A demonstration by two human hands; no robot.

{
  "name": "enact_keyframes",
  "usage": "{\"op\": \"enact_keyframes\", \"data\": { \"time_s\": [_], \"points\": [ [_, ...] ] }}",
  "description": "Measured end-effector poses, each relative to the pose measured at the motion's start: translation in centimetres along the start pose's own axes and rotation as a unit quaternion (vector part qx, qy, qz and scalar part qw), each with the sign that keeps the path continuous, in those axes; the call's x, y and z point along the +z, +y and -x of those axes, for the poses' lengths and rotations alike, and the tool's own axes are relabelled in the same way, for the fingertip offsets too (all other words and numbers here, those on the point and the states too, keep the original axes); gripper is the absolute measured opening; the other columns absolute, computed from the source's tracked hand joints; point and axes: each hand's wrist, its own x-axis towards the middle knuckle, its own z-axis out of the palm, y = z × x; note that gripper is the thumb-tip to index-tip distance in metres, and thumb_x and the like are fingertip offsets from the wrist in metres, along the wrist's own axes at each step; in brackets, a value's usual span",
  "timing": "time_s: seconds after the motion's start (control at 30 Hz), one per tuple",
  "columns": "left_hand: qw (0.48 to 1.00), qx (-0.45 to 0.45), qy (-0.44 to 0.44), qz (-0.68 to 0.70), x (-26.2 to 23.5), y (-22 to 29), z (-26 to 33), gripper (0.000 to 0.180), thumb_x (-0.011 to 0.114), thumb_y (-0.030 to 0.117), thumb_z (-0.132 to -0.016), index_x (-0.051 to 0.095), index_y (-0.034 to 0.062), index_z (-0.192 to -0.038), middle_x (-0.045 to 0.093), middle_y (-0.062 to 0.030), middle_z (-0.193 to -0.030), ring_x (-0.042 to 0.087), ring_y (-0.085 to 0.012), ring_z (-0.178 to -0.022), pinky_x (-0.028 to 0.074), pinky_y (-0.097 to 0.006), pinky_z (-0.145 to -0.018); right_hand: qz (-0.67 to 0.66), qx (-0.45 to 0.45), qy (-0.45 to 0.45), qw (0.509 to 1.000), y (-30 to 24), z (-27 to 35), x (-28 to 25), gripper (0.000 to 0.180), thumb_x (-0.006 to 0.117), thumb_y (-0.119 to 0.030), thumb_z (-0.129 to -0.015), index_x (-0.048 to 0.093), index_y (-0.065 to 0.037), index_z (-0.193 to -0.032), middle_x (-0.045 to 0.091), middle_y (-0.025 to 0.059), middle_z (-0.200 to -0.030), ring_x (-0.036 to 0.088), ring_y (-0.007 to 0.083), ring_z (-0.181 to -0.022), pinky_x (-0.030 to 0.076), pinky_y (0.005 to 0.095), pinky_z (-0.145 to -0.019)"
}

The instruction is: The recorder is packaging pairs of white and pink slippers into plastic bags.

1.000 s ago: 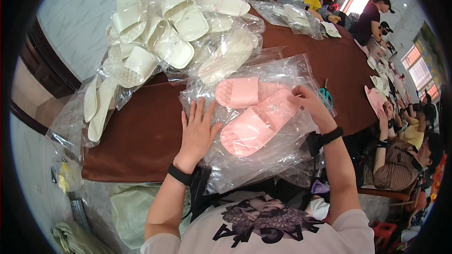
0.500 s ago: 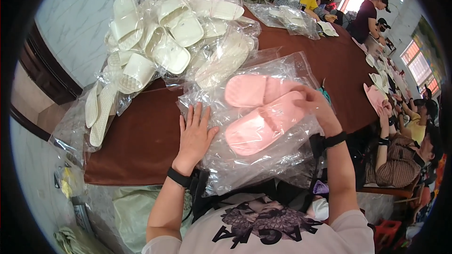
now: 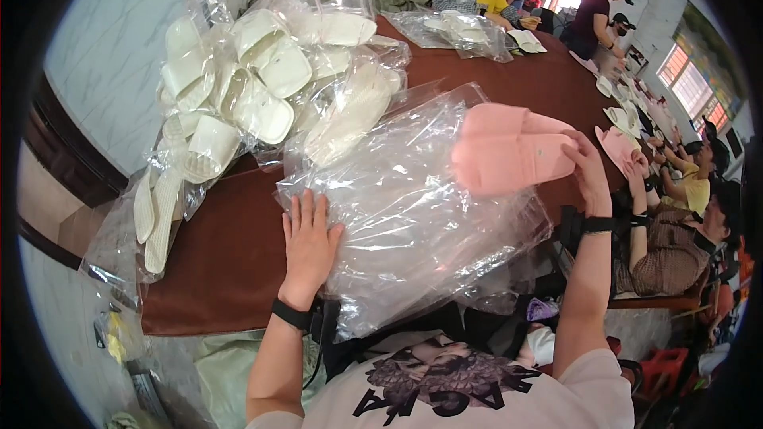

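A pair of pink slippers (image 3: 509, 160) is held by my right hand (image 3: 590, 168), whose fingers are closed on the end at the right. The slippers overlap each other over the right part of a stack of clear plastic bags (image 3: 397, 218). Whether their left ends are still inside a bag, I cannot tell. My left hand (image 3: 310, 242) lies flat on the left edge of the bags, fingers stretched out, holding nothing. Several cream slippers (image 3: 266, 115) in clear bags are piled beyond my left hand.
The brown-covered table (image 3: 214, 270) curves away to the far right. More bagged slippers (image 3: 461, 30) lie at its far side. People work along the right edge, one close by in a checked top (image 3: 671, 258). A marbled wall (image 3: 119, 71) stands at the left.
My right hand has moved right, drawing the pink slippers from the middle of the bags to their right side. My left hand stays flat on the bags. The view has shifted slightly.
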Motion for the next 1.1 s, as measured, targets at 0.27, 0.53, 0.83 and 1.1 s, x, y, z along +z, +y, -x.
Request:
{"op": "enact_keyframes", "data": {
  "time_s": [0.27,0.53,0.83,1.1],
  "points": [
    [1.0,-0.003,-0.008,0.025,-0.4,-0.1,0.2,0.059,0.05,0.036,-0.1,0.036,0.005,-0.148,0.026,-0.0215,-0.157,0.019,-0.0423,-0.146,0.016,-0.057,-0.117,-0.129,0.042,0.175,0.975,5.1,0.8,-6.8,0.033,0.069,-0.017,-0.092,0.062,-0.006,-0.122,0.067,0.0042,-0.111,0.062,0.011,-0.102,0.051,0.0269,-0.084],
    [1.0,0.008,-0.005,0.014,0.0,-0.1,-0.4,0.061,0.051,0.039,-0.098,0.037,0.0067,-0.148,0.027,-0.0221,-0.157,0.021,-0.0431,-0.145,0.018,-0.059,-0.116,0.263,-0.122,0.306,0.907,4.2,-0.3,1.0,0.052,0.059,-0.027,-0.097,0.047,-0.004,-0.142,0.044,0.0145,-0.147,0.034,0.0307,-0.141,0.028,0.0457,-0.114],
    [0.998,0.008,0.022,0.058,-0.7,-0.3,0.0,0.064,0.052,0.042,-0.098,0.036,0.0071,-0.149,0.03,-0.0227,-0.155,0.024,-0.0432,-0.144,0.018,-0.059,-0.115,0.438,-0.125,-0.257,0.852,4.3,4.7,11.9,0.055,0.069,-0.037,-0.083,0.057,-0.019,-0.134,0.042,0.014,-0.149,0.032,0.0368,-0.141,0.025,0.0483,-0.116],
    [0.966,0.037,0.22,0.129,-7.9,0.6,-3.7,0.026,0.066,0.017,-0.09,0.065,0.0026,-0.112,0.062,-0.0145,-0.115,0.057,-0.0338,-0.107,0.046,-0.042,-0.091,0.37,-0.138,-0.258,0.882,6.1,4.4,11.1,0.05,0.07,-0.039,-0.083,0.058,-0.018,-0.126,0.044,0.012,-0.147,0.032,0.0363,-0.142,0.022,0.0561,-0.115]
  ]
}}
